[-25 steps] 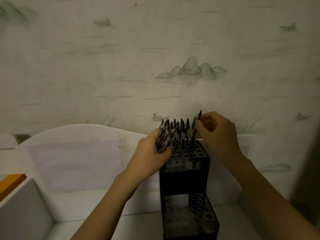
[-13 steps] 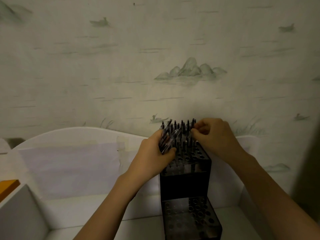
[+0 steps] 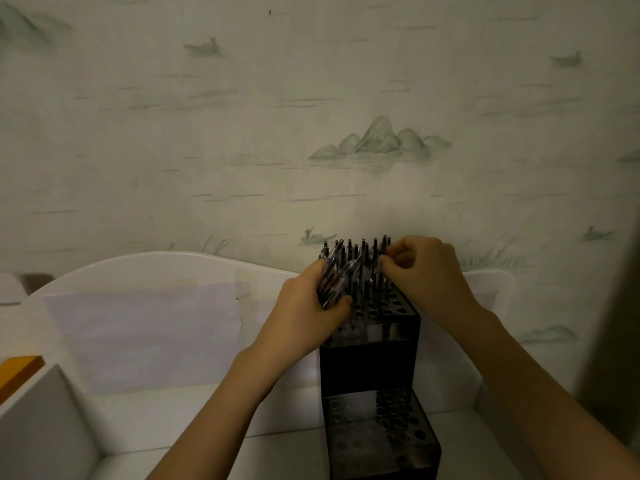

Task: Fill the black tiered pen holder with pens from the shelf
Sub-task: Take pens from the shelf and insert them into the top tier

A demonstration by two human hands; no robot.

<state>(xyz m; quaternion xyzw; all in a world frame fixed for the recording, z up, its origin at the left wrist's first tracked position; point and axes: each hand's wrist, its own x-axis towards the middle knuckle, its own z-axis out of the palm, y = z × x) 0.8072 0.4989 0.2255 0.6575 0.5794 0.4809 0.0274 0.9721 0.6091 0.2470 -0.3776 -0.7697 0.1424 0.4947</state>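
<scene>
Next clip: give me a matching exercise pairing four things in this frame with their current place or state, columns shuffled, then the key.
Things:
1. left hand
2. right hand
3. lower tier of the pen holder
4. orange object

States:
A. all holes empty
B. at the far left edge of view
C. grips a bundle of pens
D. fingers curled at the back rows of the upper tier

Pairs: 1-C, 2-D, 3-A, 4-B

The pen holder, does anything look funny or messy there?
Nothing looks broken or spilled. The pen holder stands straight, with pens upright in its back rows. Only the bundle of pens gripped by the left hand leans sideways, waiting to go in.
</scene>
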